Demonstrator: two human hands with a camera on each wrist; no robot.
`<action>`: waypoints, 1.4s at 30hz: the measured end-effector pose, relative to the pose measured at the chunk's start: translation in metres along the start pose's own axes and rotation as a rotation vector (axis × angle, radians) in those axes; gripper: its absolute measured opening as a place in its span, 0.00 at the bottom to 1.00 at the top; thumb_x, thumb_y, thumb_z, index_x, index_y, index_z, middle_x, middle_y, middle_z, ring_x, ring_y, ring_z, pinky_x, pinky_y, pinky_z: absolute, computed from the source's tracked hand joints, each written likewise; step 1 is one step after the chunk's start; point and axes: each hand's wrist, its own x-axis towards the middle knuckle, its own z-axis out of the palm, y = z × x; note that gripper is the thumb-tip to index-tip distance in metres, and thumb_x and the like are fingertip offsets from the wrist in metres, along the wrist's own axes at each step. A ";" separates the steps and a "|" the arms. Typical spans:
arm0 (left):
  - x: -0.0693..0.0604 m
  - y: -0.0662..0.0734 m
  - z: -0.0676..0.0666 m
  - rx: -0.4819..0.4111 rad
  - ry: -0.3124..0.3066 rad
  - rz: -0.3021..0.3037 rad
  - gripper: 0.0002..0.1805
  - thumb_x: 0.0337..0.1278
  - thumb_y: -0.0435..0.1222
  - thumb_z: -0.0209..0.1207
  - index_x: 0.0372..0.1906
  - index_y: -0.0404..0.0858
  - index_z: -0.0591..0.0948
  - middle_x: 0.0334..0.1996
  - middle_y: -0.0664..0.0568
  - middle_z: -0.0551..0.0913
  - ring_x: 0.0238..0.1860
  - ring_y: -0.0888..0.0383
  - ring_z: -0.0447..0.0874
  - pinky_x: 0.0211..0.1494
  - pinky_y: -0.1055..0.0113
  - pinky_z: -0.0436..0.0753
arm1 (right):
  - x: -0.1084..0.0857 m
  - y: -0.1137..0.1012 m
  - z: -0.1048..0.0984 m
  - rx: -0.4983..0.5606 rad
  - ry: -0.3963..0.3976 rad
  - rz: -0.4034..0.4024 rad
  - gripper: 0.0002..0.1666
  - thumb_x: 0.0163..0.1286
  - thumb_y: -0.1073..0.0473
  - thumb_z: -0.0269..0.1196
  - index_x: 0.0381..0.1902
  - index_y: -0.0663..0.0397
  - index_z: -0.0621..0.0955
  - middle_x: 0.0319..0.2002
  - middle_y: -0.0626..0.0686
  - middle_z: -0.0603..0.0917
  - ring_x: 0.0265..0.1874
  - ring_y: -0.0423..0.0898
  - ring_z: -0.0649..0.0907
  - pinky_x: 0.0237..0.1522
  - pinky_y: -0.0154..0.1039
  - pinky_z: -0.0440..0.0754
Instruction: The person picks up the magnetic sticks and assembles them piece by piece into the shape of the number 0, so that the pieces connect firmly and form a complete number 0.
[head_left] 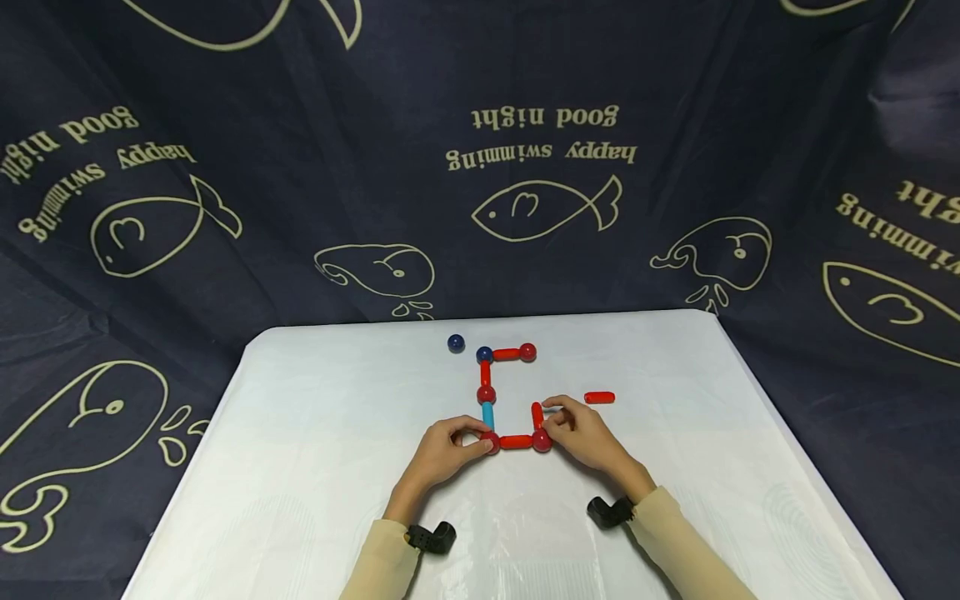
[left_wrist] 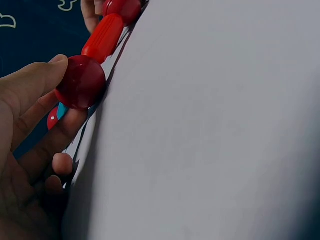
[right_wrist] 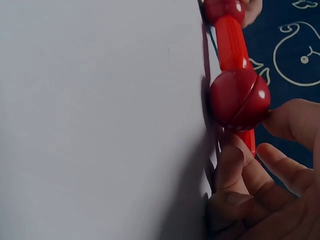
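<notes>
Red and blue balls and short rods lie joined in an open outline on the table. My left hand (head_left: 441, 452) pinches the red ball (left_wrist: 82, 82) at the near left corner between thumb and fingers. A light blue rod (head_left: 488, 414) runs away from that ball, and a red rod (head_left: 516, 442) links it to the near right red ball (right_wrist: 240, 99). Thumb and fingers of my right hand (head_left: 591, 439) hold this second ball. Beside the right fingertips, another red rod (head_left: 537, 414) points away from it, partly hidden by the fingers in the right wrist view.
Beyond the blue rod come a red ball (head_left: 486, 394), a red rod (head_left: 485, 373), a dark blue ball (head_left: 484, 355), a red rod (head_left: 506, 354) and a red ball (head_left: 528, 352). A loose dark blue ball (head_left: 456, 342) and loose red rod (head_left: 599, 397) lie apart on the white table (head_left: 322, 392).
</notes>
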 end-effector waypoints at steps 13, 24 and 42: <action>0.000 0.003 -0.003 -0.003 -0.025 -0.004 0.11 0.60 0.48 0.71 0.47 0.54 0.89 0.33 0.62 0.85 0.23 0.67 0.67 0.26 0.73 0.68 | -0.019 0.000 0.010 -0.022 0.027 -0.039 0.11 0.65 0.56 0.73 0.44 0.50 0.85 0.34 0.45 0.86 0.27 0.38 0.76 0.30 0.31 0.73; 0.025 0.007 -0.026 -0.001 0.067 0.016 0.14 0.63 0.43 0.70 0.48 0.40 0.88 0.37 0.55 0.88 0.30 0.59 0.78 0.31 0.71 0.77 | -0.021 -0.001 0.012 -0.026 0.039 -0.026 0.12 0.64 0.56 0.75 0.44 0.47 0.85 0.27 0.44 0.81 0.24 0.38 0.75 0.28 0.31 0.71; 0.113 -0.003 -0.069 0.135 0.341 0.056 0.19 0.63 0.34 0.68 0.57 0.34 0.84 0.50 0.37 0.85 0.33 0.52 0.83 0.36 0.65 0.81 | -0.022 -0.003 0.010 -0.014 0.036 0.002 0.13 0.65 0.56 0.74 0.46 0.47 0.85 0.33 0.44 0.85 0.25 0.38 0.75 0.29 0.31 0.71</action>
